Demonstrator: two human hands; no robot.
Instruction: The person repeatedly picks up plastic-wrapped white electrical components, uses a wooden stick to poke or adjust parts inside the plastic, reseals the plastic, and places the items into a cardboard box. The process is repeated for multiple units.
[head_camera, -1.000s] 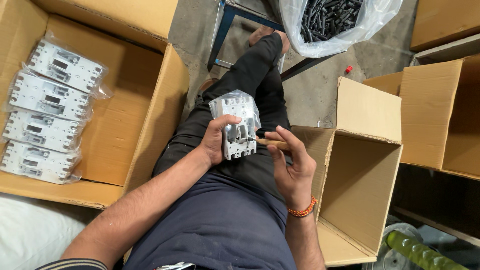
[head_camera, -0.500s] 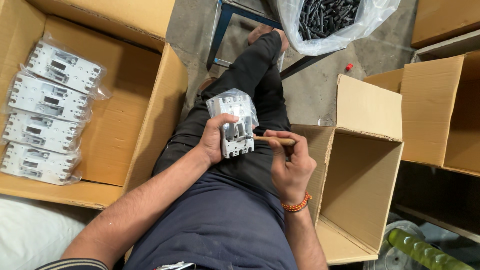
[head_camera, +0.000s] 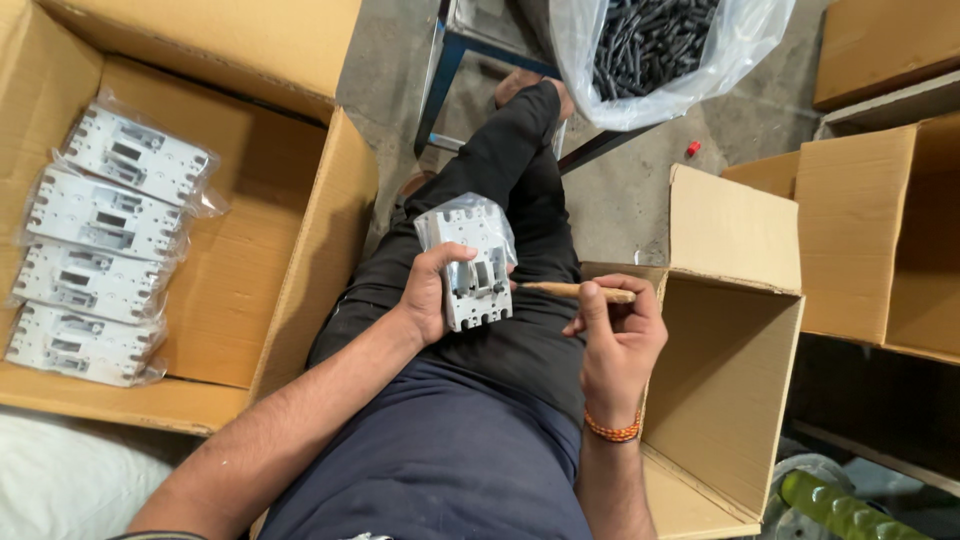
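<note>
My left hand (head_camera: 428, 295) grips a white plastic breaker-like unit (head_camera: 476, 268) half out of its clear bag, held over my lap. My right hand (head_camera: 615, 335) holds a thin wooden-handled tool (head_camera: 580, 292) lying level, its tip pointing left at the unit's right side. An orange bead bracelet (head_camera: 612, 431) sits on my right wrist. My legs in dark trousers stretch toward the top of the view.
A large cardboard box (head_camera: 250, 260) on my left holds several bagged white units (head_camera: 100, 245). An open empty carton (head_camera: 735, 370) stands at my right. A clear bag of dark cylindrical parts (head_camera: 665, 50) rests above, by a blue metal frame (head_camera: 440, 85). More cartons stand at the far right.
My right hand has shifted to the right and turned the wooden tool level, with its tip toward the unit. The left hand keeps its hold on the unit.
</note>
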